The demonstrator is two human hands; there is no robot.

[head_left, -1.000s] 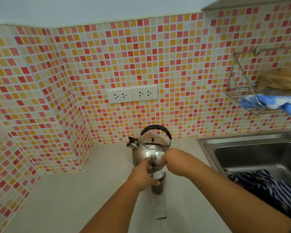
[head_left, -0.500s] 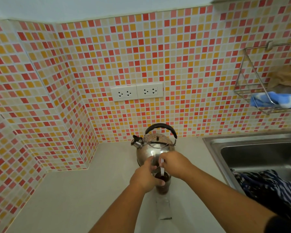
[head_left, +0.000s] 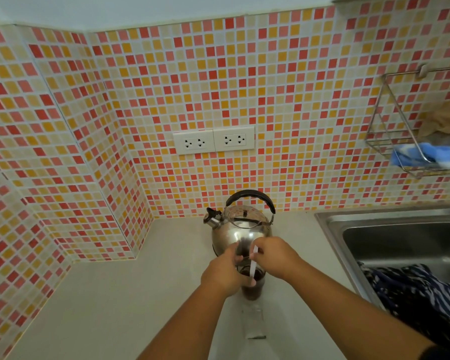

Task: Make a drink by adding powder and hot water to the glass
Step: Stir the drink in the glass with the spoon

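Note:
A glass (head_left: 252, 288) of dark brown liquid stands on the pale counter, just in front of a shiny steel kettle (head_left: 240, 228) with a black handle. My left hand (head_left: 225, 272) wraps around the glass from the left. My right hand (head_left: 273, 257) pinches a thin white stirrer (head_left: 253, 266) that stands almost upright with its lower end in the drink. An empty silvery powder sachet (head_left: 253, 323) lies flat on the counter right below the glass.
A steel sink (head_left: 390, 229) sits at the right with a dark striped cloth (head_left: 421, 294) in it. Above it a wire rack (head_left: 400, 141) holds a blue cloth. Two white sockets (head_left: 213, 140) are on the tiled wall behind the kettle.
The white stirrer has swung from slanted to nearly upright in the glass as my right hand moved it. My left hand has stayed around the glass.

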